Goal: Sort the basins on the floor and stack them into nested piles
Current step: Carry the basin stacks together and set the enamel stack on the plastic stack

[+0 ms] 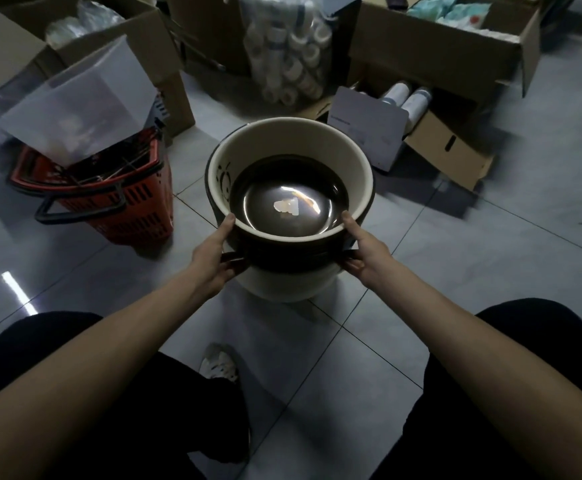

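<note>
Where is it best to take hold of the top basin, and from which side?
By the rim, from both sides, as the left hand and right hand do, thumbs on it. The top basin is wide, round and upright; one hand might tip it.

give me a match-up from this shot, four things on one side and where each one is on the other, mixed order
Things:
1. basin stack
2. red basket
3. white shoe
4. low cardboard box

Places:
A. on the floor, left of the basins
B. between the person's legs
C. gripped at the rim by the left hand and right hand
D. on the floor, right of the basins

Pairs: 1-C, 2-A, 3-B, 4-D
</note>
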